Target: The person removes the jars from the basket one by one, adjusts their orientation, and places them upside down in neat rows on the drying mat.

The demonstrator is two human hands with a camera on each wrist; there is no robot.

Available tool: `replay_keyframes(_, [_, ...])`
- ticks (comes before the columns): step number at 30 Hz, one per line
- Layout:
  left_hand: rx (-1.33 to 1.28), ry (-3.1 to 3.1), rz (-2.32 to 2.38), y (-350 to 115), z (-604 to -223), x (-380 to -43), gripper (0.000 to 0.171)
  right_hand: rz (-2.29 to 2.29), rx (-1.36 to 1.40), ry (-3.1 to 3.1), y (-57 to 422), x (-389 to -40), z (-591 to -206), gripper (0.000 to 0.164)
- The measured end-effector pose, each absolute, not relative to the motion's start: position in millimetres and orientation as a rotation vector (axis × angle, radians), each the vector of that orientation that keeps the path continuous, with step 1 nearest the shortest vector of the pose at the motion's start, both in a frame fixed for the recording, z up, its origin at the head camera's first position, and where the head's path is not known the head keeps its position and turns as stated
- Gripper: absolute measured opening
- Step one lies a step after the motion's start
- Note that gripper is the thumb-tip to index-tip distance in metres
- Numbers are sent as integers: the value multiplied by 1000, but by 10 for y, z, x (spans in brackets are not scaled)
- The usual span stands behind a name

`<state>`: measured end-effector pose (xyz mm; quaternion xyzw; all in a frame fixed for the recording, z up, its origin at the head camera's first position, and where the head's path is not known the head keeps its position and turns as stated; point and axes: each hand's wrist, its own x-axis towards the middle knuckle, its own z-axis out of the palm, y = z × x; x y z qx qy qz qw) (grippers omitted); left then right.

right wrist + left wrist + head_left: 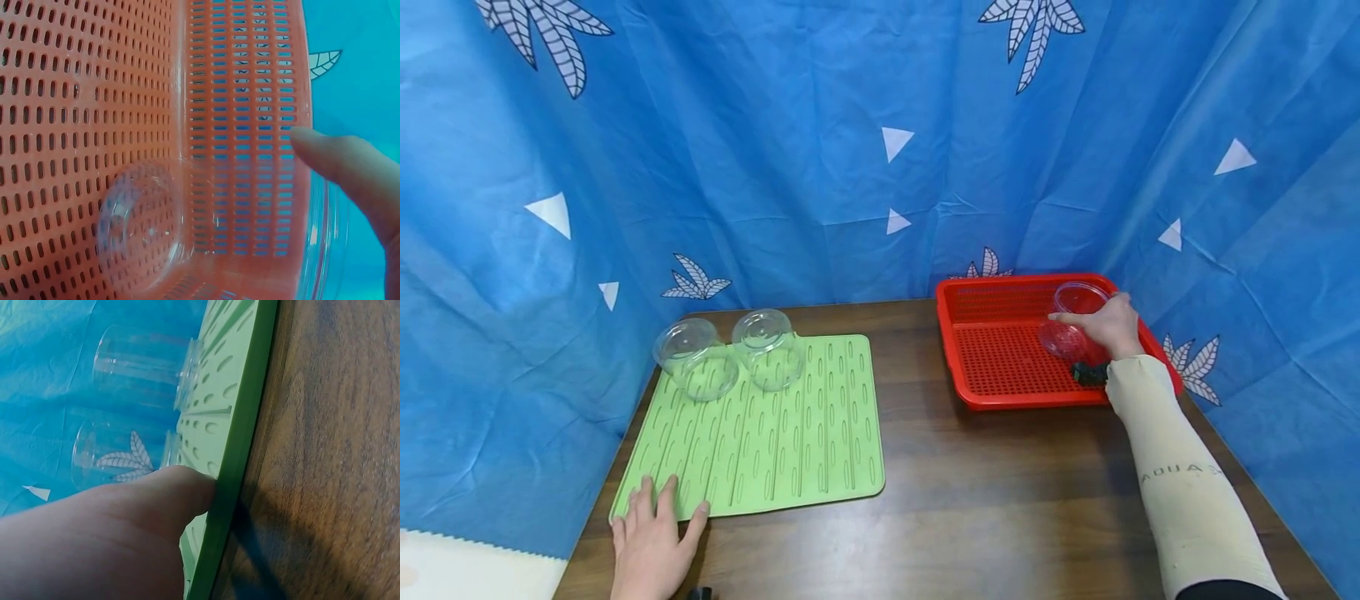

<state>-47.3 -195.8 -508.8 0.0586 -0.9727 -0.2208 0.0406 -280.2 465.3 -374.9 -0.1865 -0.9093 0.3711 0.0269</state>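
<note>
Inside the red basket, my right hand (pixel 1105 324) holds a clear plastic jar (pixel 1063 340) near its rim. The jar is upright, mouth upward. In the right wrist view the thumb (pixel 337 159) lies along the rim side of the jar (pixel 144 231); the other fingers are out of sight. My left hand (pixel 653 542) rests with spread fingers on the near left edge of the green ribbed mat (pixel 820 450). Two more clear jars, a left one (pixel 710 375) and a right one (pixel 777 367), stand mouth down at the mat's far left.
The red basket (pixel 1000 400) sits at the back right of the wooden table (pixel 925 517). A small dark object (pixel 1086 374) shows beside my right wrist. Blue curtains (pixel 850 167) hang behind the table and at both sides.
</note>
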Motion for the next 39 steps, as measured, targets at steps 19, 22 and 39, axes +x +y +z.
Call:
replay_keyframes(19, [208,-3012,-703,-1964,-5067,-479,82,1199,-589,-2777,4668,-2783,-3814,117])
replay_keyframes(22, [208,-3006,-706,-1964,-5070,-480,82,1210,-584,-2771,4672,-2775,-3819,116])
replay_keyframes(39, [193,-3004,-615,-2013,-5078,-479,86,1155,-516,-2696,4613,-2759,-3772,111])
